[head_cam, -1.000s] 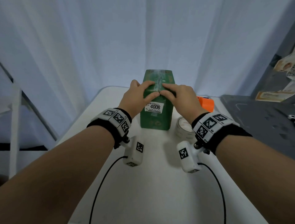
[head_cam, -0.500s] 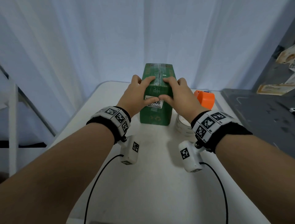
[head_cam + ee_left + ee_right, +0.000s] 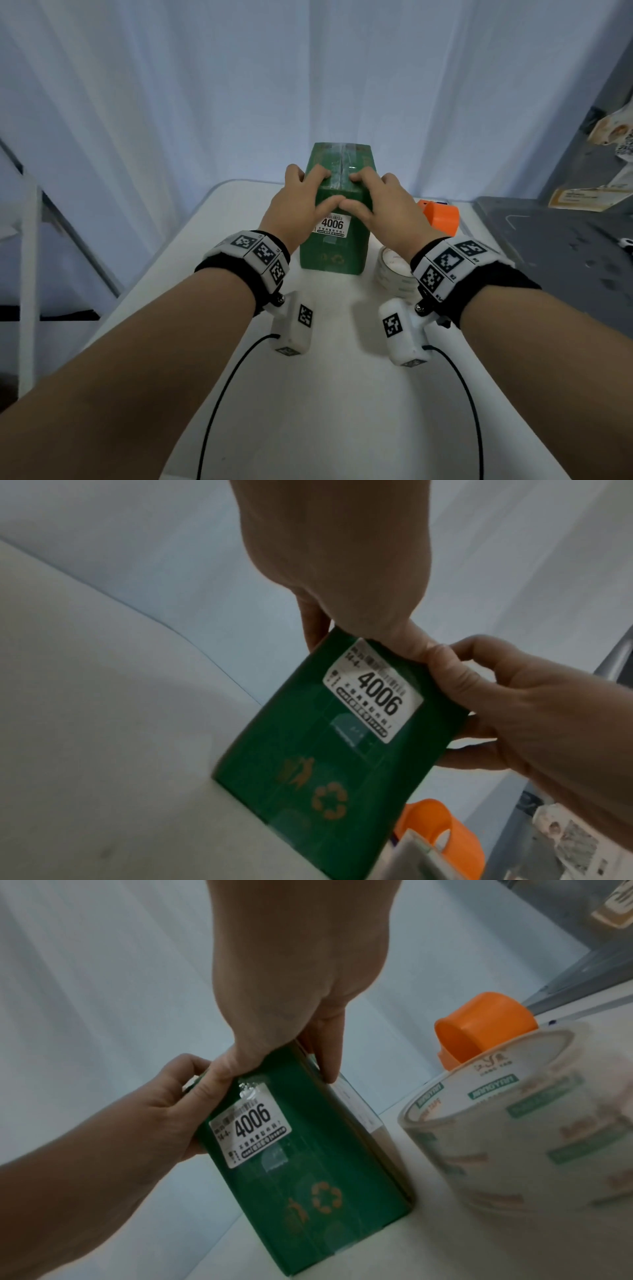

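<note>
Centre of the head view, far end of the worktop [image 3: 308,411]: one green box [image 3: 337,253] stands upright on its base, with a white label [image 3: 332,226] reading 4006 on the near face. A clear tape strip [image 3: 342,161] runs along the top seam and over the near edge onto the front. Its shiny end shows just above the label in the right wrist view.

Left hand [image 3: 294,212] and right hand [image 3: 390,212] both clamp the box's top near edge. The fingers [image 3: 318,174] are curled over the top on either side of the seam. The thumbs press on the front face, tips touching above the label. Neither hand is released; both are grasping the box.

Step, my read: rubbing the tape end down over the edge, so sealing looks close to done.

Next move calls for:
- thumbs sliding down along the tape to flatten it, without catching the label
- box held square, since it's tall and narrow and would likely tip away under a push

Count:
- box: 1
- label: 1
- tape roll [image 3: 394,274]: 1, just right of the box base, under the right wrist in the frame
- orange plastic piece [image 3: 442,216]: 1, behind the roll and right of the box; possibly a dispenser, can't tell
- hands: 2
</note>
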Tool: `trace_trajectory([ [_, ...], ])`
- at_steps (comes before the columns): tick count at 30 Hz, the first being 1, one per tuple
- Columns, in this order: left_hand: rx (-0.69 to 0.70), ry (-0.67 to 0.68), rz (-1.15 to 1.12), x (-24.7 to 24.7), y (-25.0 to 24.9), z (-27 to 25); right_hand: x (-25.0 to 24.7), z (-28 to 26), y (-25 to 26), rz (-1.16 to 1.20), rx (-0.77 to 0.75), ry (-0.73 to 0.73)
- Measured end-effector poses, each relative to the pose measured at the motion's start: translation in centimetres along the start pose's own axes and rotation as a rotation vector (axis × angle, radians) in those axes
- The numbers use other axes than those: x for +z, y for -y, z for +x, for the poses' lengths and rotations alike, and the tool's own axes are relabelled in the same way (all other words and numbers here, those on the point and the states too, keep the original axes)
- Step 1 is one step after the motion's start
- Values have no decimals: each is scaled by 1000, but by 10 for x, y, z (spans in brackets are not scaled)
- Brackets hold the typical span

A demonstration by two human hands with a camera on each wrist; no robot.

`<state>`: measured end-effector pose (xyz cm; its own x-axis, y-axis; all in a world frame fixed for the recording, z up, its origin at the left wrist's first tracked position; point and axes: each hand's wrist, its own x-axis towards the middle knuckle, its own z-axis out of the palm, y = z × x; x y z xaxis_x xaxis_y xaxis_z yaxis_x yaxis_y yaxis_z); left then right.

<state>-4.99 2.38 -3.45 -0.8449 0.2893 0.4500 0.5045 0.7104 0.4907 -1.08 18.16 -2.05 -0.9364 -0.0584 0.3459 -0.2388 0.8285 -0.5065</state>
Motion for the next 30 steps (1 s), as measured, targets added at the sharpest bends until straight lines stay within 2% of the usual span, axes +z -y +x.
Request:
trace_trajectory([
  [6,37,19,-35,2,11,-6,6,-1,-2,2,-5,0],
  [12,68,117,-35,-10,17,-7,-1,0,-3,-12,-24,56],
  [17,-48,43,-54,-12,0,3,-1,7,5,-12,8,-6],
  [30,24,88,-16,-4,9,-11,4,-4,-2,-39,-19,38],
])
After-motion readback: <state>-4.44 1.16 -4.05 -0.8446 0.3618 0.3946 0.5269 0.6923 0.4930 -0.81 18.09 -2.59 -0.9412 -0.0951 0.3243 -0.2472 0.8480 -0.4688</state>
